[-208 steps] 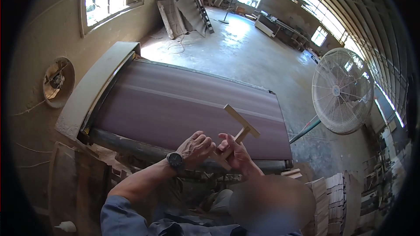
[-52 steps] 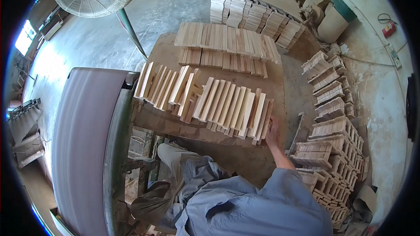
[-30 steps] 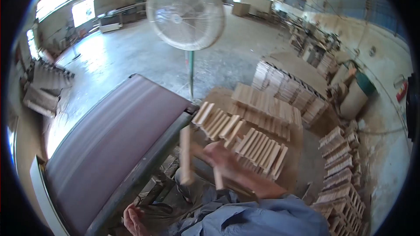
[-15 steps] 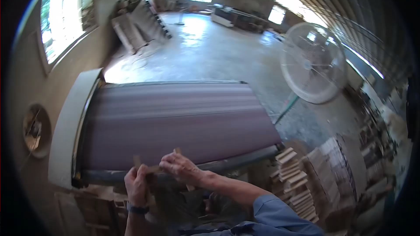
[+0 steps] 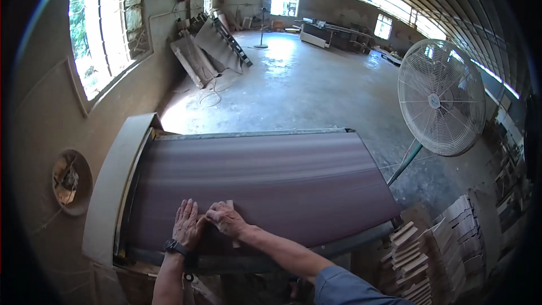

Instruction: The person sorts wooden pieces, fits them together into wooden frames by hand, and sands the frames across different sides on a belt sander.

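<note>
A wide purple-brown sanding belt (image 5: 293, 192) stretches across the machine in front of me, its surface streaked as if running. My left hand (image 5: 187, 227), with a dark watch at the wrist, lies flat over the near left part of the belt, fingers stretched out and pointing away. Just beside it, my right hand (image 5: 227, 220) is closed around a small wooden piece (image 5: 230, 203); one light end sticks out beyond the knuckles and another below the hand. The part between and under my hands is mostly hidden.
A pale cover (image 5: 116, 192) borders the belt's left end. To the right stands a large caged fan (image 5: 440, 99) on a green pole. Stacked wooden strips (image 5: 409, 257) lie at the lower right. Leaning panels (image 5: 195, 59) rest near the left wall.
Both hands have moved forward from the belt's near edge onto it with the wooden piece. My left hand has gone from gripping to lying flat. The view has shifted.
</note>
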A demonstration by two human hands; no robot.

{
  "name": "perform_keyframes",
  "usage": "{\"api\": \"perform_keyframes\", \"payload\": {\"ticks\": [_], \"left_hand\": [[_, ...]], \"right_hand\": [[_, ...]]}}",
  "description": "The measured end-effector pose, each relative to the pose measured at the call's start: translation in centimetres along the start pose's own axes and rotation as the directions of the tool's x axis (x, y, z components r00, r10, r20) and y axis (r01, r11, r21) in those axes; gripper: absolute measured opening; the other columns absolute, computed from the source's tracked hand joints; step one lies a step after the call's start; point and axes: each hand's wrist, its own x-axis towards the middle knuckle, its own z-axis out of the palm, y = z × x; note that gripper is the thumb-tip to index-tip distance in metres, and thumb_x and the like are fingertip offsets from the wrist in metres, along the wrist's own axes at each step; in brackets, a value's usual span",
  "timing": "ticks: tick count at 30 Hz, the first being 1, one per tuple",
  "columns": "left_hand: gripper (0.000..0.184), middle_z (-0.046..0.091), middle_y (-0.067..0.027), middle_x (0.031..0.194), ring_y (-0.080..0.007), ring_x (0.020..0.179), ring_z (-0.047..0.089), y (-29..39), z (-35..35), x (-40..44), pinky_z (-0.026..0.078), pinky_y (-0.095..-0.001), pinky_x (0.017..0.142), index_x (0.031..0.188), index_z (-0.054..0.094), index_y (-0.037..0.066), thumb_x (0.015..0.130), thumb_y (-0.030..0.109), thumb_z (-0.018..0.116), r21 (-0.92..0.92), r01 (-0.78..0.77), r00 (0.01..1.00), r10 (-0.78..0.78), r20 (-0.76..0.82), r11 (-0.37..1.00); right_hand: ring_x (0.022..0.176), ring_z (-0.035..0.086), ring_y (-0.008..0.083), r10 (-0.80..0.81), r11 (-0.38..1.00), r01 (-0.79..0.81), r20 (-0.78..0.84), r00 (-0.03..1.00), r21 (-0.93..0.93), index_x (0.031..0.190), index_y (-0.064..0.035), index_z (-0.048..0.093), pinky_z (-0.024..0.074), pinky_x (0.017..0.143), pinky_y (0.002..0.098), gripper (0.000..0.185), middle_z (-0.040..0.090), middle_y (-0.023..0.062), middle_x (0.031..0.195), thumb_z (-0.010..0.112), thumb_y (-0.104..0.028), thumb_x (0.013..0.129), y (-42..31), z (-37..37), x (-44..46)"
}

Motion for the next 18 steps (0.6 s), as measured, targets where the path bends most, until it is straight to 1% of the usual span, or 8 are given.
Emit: {"api": "perform_keyframes", "payload": {"ticks": [2, 4, 7, 8, 9, 13, 16, 18], "left_hand": [[0.063, 0.031, -0.0209, 0.149, -0.0340, 0.142, 0.022, 0.0, -0.3, 0.4, 0.016, -0.0443, 0.116, 0.141, 0.036, -0.002, 0.098, 0.045, 0.036, 0.065, 0.037, 0.999, -0.039, 0.033, 0.997], [0.065, 0.029, -0.0210, 0.150, -0.0343, 0.142, 0.021, -0.9, -0.1, 0.4, 0.015, -0.0448, 0.116, 0.142, 0.033, -0.001, 0.098, 0.046, 0.035, 0.074, 0.047, 0.998, -0.050, 0.045, 0.996], [0.068, 0.026, -0.0211, 0.151, -0.0357, 0.143, 0.018, -1.1, 0.0, 0.1, 0.014, -0.0464, 0.116, 0.144, 0.032, 0.002, 0.096, 0.050, 0.038, 0.066, 0.145, 0.986, -0.149, 0.068, 0.987], [0.068, 0.026, -0.0211, 0.151, -0.0357, 0.143, 0.018, -0.9, 0.3, 0.1, 0.014, -0.0464, 0.116, 0.144, 0.032, 0.002, 0.096, 0.050, 0.038, 0.066, 0.149, 0.986, -0.153, 0.059, 0.987], [0.068, 0.026, -0.0214, 0.151, -0.0362, 0.143, 0.018, -0.7, 0.3, 0.1, 0.014, -0.0466, 0.116, 0.144, 0.032, 0.003, 0.096, 0.050, 0.038, 0.073, 0.153, 0.986, -0.157, 0.059, 0.986], [0.068, 0.026, -0.0218, 0.151, -0.0370, 0.142, 0.019, 1.7, 1.0, 1.3, 0.013, -0.0474, 0.116, 0.145, 0.032, 0.005, 0.095, 0.051, 0.039, 0.072, 0.145, 0.988, -0.149, 0.050, 0.987], [0.068, 0.026, -0.0222, 0.150, -0.0383, 0.142, 0.019, 4.2, 2.1, 3.3, 0.013, -0.0480, 0.116, 0.144, 0.033, 0.003, 0.096, 0.051, 0.037, 0.062, 0.101, 0.992, -0.105, 0.062, 0.993], [0.070, 0.026, -0.0218, 0.151, -0.0369, 0.142, 0.019, 5.3, 3.2, 4.7, 0.013, -0.0475, 0.116, 0.145, 0.032, 0.006, 0.094, 0.053, 0.040, 0.066, 0.100, 0.992, -0.104, 0.065, 0.993]], "right_hand": [[0.092, 0.054, 0.0316, 0.001, 1.000, 0.000, -0.051, 0.999, 0.018, 0.085, -0.0051, 0.062, 0.0443, 0.082, 0.0406, 0.006, 0.058, 0.0128, 0.092, 0.060, -0.011, 0.087, 0.1, 0.7, 0.5], [0.092, 0.054, 0.0313, -0.015, 1.000, 0.015, -0.027, 1.000, -0.012, 0.085, -0.0046, 0.062, 0.0443, 0.083, 0.0403, 0.008, 0.058, 0.0132, 0.093, 0.059, -0.012, 0.087, 0.2, 1.3, 1.1], [0.092, 0.054, 0.0308, -0.038, 0.999, 0.038, -0.024, 0.999, 0.012, 0.087, -0.0044, 0.062, 0.0438, 0.084, 0.0397, 0.007, 0.058, 0.0134, 0.093, 0.058, -0.011, 0.086, 0.2, 1.8, 1.5], [0.092, 0.054, 0.0308, -0.053, 0.998, 0.053, -0.020, 0.998, 0.031, 0.087, -0.0045, 0.062, 0.0436, 0.084, 0.0395, 0.007, 0.058, 0.0134, 0.093, 0.058, -0.010, 0.085, 0.3, 1.8, 1.5], [0.092, 0.055, 0.0308, -0.059, 0.998, 0.060, -0.028, 0.998, 0.032, 0.087, -0.0054, 0.062, 0.0445, 0.084, 0.0389, 0.009, 0.057, 0.0138, 0.093, 0.055, -0.006, 0.081, 0.4, 1.6, 1.4], [0.092, 0.055, 0.0307, -0.092, 0.996, 0.093, -0.039, 0.995, 0.020, 0.089, -0.0045, 0.063, 0.0434, 0.084, 0.0400, 0.008, 0.058, 0.0132, 0.094, 0.058, -0.008, 0.083, 2.0, -0.3, 0.3], [0.094, 0.055, 0.0306, -0.061, 0.998, 0.062, -0.072, 0.996, 0.006, 0.091, -0.0047, 0.064, 0.0439, 0.084, 0.0398, 0.010, 0.059, 0.0128, 0.095, 0.060, -0.008, 0.083, 3.8, -3.1, -1.4], [0.096, 0.056, 0.0307, 0.001, 1.000, -0.001, -0.060, 0.998, -0.008, 0.093, -0.0052, 0.066, 0.0445, 0.085, 0.0393, 0.012, 0.060, 0.0124, 0.096, 0.061, -0.008, 0.082, 4.7, -4.9, -2.2]]}}
